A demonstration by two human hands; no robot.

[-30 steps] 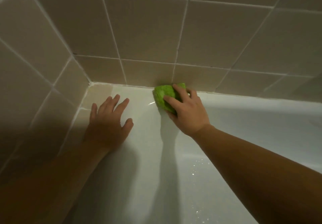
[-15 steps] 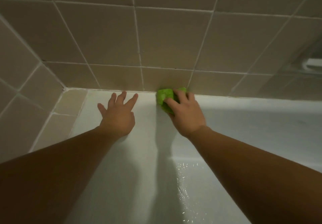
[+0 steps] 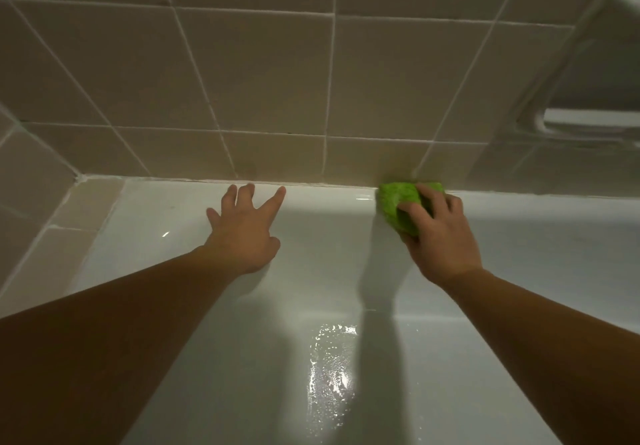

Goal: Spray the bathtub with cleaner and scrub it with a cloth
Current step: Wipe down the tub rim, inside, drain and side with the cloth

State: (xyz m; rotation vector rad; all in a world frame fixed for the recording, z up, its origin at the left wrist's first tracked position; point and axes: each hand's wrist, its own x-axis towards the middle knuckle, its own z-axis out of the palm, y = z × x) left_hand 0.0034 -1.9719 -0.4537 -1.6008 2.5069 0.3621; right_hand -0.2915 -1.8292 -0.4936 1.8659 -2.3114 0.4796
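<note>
Both jobs look begun: the bathtub (image 3: 311, 288) shines wet, your right hand (image 3: 440, 233) grips the green cloth (image 3: 398, 204) at its rim, your left hand (image 3: 244, 230) presses spread flat, most scrubbing remains.

The bathtub (image 3: 311, 271) is white and glossy, smooth as enamel, with wet beads and a bright sheen low on its wall. The green cloth (image 3: 398, 202) looks nubbly and matt, like microfibre. The beige wall tiles (image 3: 263, 74) are smooth with a soft satin finish, their pale grout lines duller and rougher.
</note>
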